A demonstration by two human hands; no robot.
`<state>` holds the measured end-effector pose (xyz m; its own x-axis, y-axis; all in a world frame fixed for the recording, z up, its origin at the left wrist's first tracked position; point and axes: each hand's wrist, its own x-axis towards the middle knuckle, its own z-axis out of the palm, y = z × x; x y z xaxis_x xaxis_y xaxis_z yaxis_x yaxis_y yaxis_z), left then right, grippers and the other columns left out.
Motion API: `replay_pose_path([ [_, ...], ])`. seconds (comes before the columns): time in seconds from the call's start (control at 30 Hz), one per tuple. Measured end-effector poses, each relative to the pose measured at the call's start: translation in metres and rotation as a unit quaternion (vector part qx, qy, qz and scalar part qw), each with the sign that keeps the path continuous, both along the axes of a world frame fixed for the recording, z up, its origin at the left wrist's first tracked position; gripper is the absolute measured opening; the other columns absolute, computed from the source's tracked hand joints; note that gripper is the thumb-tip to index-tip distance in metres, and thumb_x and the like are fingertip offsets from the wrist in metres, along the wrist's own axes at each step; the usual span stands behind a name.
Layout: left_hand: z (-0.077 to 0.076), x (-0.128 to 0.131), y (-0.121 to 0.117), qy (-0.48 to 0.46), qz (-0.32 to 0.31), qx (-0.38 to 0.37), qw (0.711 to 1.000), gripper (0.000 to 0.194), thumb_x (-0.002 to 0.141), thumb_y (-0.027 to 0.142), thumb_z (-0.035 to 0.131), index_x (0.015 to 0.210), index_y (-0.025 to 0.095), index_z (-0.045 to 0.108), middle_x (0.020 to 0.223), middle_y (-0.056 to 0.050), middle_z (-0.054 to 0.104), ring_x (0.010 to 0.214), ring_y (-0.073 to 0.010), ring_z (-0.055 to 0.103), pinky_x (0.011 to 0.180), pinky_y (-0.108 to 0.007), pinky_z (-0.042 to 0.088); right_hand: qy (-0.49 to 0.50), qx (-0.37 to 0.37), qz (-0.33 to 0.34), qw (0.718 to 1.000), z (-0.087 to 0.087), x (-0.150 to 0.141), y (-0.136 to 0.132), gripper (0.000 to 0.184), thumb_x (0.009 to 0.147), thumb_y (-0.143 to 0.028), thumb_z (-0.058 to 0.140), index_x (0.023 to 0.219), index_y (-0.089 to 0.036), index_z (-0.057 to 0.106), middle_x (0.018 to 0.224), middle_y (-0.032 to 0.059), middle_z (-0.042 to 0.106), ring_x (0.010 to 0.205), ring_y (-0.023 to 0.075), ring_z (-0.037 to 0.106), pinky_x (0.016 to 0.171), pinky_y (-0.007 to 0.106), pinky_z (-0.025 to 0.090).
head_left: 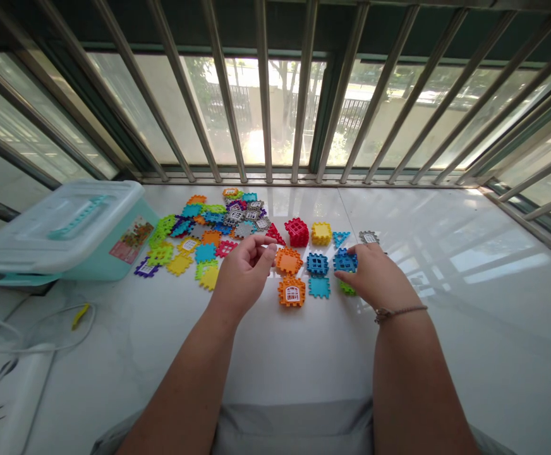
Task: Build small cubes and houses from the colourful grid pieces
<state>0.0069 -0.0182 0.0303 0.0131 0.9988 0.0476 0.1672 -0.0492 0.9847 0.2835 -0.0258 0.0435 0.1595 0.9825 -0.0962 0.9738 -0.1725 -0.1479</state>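
My right hand (380, 273) has its thumb and fingers around a blue window tile (344, 259) at the right of the sorted pieces. A green tile (348, 288) pokes out below that hand. My left hand (244, 272) is loosely closed, fingers curled, with nothing visible in them. Just right of its fingertips are an orange tile pile (288, 260) and, nearer me, an orange window-tile pile (292, 292). Between the hands are a blue window-tile pile (317, 264) and a light-blue tile (320, 287). A red triangle tile (274, 234) lies behind the left fingertips.
A red stack (297, 232), yellow stack (321, 234), blue triangle (340, 239) and grey window tile (369, 237) form the back row. Many mixed tiles (211, 237) spread at left. A lidded teal box (86, 240) and white cable (57, 347) are further left. Metal bars (266, 114) stand behind.
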Motion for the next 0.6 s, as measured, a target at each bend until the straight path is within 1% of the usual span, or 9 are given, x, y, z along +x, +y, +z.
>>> replay_pose_path([
  [0.1, 0.000, 0.001, -0.001, 0.002, 0.001, -0.001, 1.000, 0.043, 0.101, 0.059, 0.074, 0.118, 0.019, 0.077, 0.083, -0.003, 0.075, 0.077, -0.0187, 0.071, 0.070, -0.029, 0.054, 0.037, 0.053, 0.000, 0.998, 0.000, -0.002, 0.002, 0.049, 0.095, -0.047, 0.084, 0.133, -0.019, 0.071, 0.135, 0.0180, 0.068, 0.116, 0.0350, 0.074, 0.099, 0.046, 0.059],
  [0.17, -0.001, 0.001, -0.001, -0.001, -0.002, 0.000, 1.000, 0.044, 0.100, 0.059, 0.074, 0.118, 0.019, 0.077, 0.082, -0.003, 0.074, 0.077, -0.0185, 0.070, 0.069, -0.029, 0.053, 0.074, 0.074, 0.027, 0.994, 0.000, -0.007, 0.003, 0.050, 0.094, -0.047, 0.085, 0.133, -0.021, 0.069, 0.135, 0.0156, 0.068, 0.118, 0.0334, 0.073, 0.099, 0.044, 0.059],
  [0.23, -0.002, 0.001, 0.000, 0.000, -0.004, -0.001, 1.000, 0.043, 0.101, 0.059, 0.073, 0.117, 0.019, 0.076, 0.082, -0.002, 0.073, 0.076, -0.0181, 0.069, 0.068, -0.028, 0.053, 0.100, 0.079, 0.058, 0.990, -0.001, -0.015, 0.005, 0.051, 0.093, -0.046, 0.087, 0.134, -0.022, 0.068, 0.136, 0.0140, 0.067, 0.121, 0.0323, 0.072, 0.100, 0.042, 0.059],
  [0.3, -0.003, 0.001, 0.000, 0.004, -0.006, -0.004, 1.000, 0.043, 0.101, 0.059, 0.074, 0.117, 0.019, 0.076, 0.082, -0.002, 0.072, 0.076, -0.0175, 0.068, 0.068, -0.028, 0.052, 0.108, 0.068, 0.072, 0.989, -0.003, -0.022, 0.006, 0.052, 0.094, -0.046, 0.087, 0.136, -0.022, 0.068, 0.137, 0.0134, 0.067, 0.121, 0.0320, 0.072, 0.100, 0.042, 0.058],
  [0.47, -0.004, 0.001, 0.001, 0.016, -0.006, -0.004, 1.000, 0.042, 0.101, 0.059, 0.073, 0.115, 0.019, 0.076, 0.082, -0.002, 0.073, 0.076, -0.0175, 0.068, 0.069, -0.028, 0.052, 0.096, 0.011, 0.057, 0.994, -0.007, -0.030, 0.009, 0.053, 0.096, -0.047, 0.086, 0.139, -0.022, 0.068, 0.139, 0.0144, 0.066, 0.120, 0.0332, 0.073, 0.096, 0.041, 0.058],
  [0.6, -0.004, 0.001, 0.000, 0.053, -0.002, -0.002, 0.999, 0.043, 0.101, 0.060, 0.072, 0.115, 0.020, 0.077, 0.082, -0.002, 0.074, 0.072, -0.0169, 0.065, 0.068, -0.029, 0.051, 0.097, 0.004, 0.065, 0.993, -0.008, -0.032, 0.010, 0.054, 0.096, -0.046, 0.085, 0.140, -0.021, 0.069, 0.139, 0.0163, 0.068, 0.121, 0.0345, 0.073, 0.097, 0.042, 0.058],
])
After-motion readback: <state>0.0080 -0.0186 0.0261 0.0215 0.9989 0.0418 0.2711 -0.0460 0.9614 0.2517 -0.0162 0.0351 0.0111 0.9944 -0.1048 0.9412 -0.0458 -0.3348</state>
